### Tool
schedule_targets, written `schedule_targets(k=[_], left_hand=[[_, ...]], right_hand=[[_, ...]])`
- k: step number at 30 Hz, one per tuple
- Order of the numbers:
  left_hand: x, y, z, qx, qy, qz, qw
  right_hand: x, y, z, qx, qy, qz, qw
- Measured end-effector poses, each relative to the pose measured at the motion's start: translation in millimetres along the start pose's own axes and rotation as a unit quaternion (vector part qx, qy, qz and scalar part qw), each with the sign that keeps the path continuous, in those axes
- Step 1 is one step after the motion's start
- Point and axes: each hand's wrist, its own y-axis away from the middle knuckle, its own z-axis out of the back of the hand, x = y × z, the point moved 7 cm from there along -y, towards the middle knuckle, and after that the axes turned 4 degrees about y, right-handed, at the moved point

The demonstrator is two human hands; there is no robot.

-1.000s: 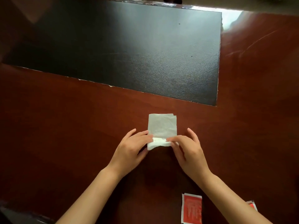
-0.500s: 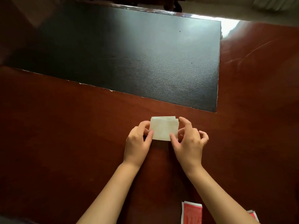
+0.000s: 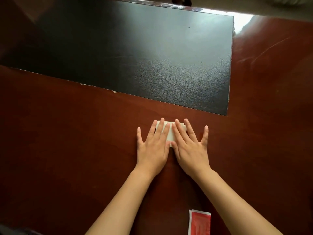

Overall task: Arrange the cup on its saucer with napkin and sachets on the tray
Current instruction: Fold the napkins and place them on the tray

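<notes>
A folded white napkin (image 3: 170, 134) lies on the reddish-brown table, just below the black inset. My left hand (image 3: 153, 146) and my right hand (image 3: 189, 145) rest flat on top of it, side by side, fingers spread, palms down. Only a strip of napkin shows between and above the fingers. A red sachet (image 3: 200, 223) with a white border lies near the bottom edge, between my forearms and closer to the right one. No cup, saucer or tray is in view.
A large black textured panel (image 3: 135, 53) is set into the table (image 3: 67, 141) beyond the napkin, its lower edge running diagonally. The table's far edge shows along the top, with glare at the upper right.
Both hands went from pinching the napkin's near edge and folding it over, to lying flat with spread fingers pressing on the smaller folded napkin.
</notes>
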Motion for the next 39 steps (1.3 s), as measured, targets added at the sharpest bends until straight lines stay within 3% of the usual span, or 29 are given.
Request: schedule_targets(k=[12,16,20,23,25,29,32,39], left_hand=[[26.0,7.1,14.3,-0.022,-0.019,0.095,0.995],[32.1,13.1,25.9,-0.094,0.07,0.195,0.974],[18.3,19.6,36.5,-0.133,0.139,0.193,0.962],[9.0,20.0,42.0,-0.13,0.142,0.192,0.962],[5.7,15.8,43.2,-0.121,0.208,0.184,0.953],[13.7,2.9,41.5,-0.055,0.361,0.227,0.903],[21.7,-6.2,40.7,-0.01,0.387,0.259,0.885],[22.3,-7.7,53.9,0.001,0.438,0.247,0.864]], right_hand=[[-23.9,7.6,-3.0,0.038,0.041,-0.022,0.998],[-23.4,7.2,-3.0,0.036,0.031,-0.021,0.999],[-22.5,6.5,-3.1,0.03,0.025,-0.019,0.999],[-21.5,6.4,-0.5,0.024,0.021,-0.021,0.999],[-20.8,6.9,1.1,0.025,0.018,-0.02,0.999],[-20.0,8.1,2.5,0.025,0.015,-0.013,0.999],[-19.7,8.9,1.7,0.037,0.021,-0.008,0.999],[-21.9,9.3,14.9,0.032,-0.005,-0.011,0.999]])
